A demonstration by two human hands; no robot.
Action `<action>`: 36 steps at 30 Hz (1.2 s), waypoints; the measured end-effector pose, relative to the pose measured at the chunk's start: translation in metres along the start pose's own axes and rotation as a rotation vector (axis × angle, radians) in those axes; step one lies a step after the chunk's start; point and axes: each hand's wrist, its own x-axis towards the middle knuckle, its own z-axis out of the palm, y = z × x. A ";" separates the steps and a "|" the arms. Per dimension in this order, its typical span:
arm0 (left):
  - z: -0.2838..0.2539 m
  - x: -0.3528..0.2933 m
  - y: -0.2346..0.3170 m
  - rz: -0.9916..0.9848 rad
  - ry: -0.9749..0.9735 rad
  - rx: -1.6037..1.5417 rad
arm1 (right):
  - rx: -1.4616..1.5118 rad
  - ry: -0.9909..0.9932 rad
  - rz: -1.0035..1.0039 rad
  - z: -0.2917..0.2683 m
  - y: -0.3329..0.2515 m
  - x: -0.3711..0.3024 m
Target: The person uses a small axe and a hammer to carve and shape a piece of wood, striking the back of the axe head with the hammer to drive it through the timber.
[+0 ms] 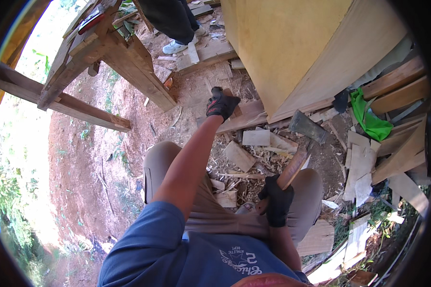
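My right hand, in a black glove, is closed round the wooden handle of a hatchet near my right knee. The hatchet's broad dark metal head points away from me, above the chip-strewn ground. My left arm reaches forward, and my gloved left hand is closed on a wood piece over a plank lying on the ground. Part of that piece is hidden behind the glove. Between my knees lie wood offcuts, a pale block and many shavings.
A large yellowish wooden panel stands ahead on the right. A rough timber bench is at the far left. Another person's legs and white shoe are beyond it. A green bag and stacked boards sit at right.
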 end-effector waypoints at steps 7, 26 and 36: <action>0.145 -0.017 -0.113 0.356 0.378 -0.144 | -0.211 -0.077 0.009 0.000 0.015 0.021; -0.148 -0.014 -0.043 0.519 0.067 0.297 | -0.587 -0.215 -0.076 0.020 0.001 0.079; -0.234 -0.029 -0.117 0.138 0.652 -0.017 | 0.140 -0.258 -1.059 0.071 -0.191 0.054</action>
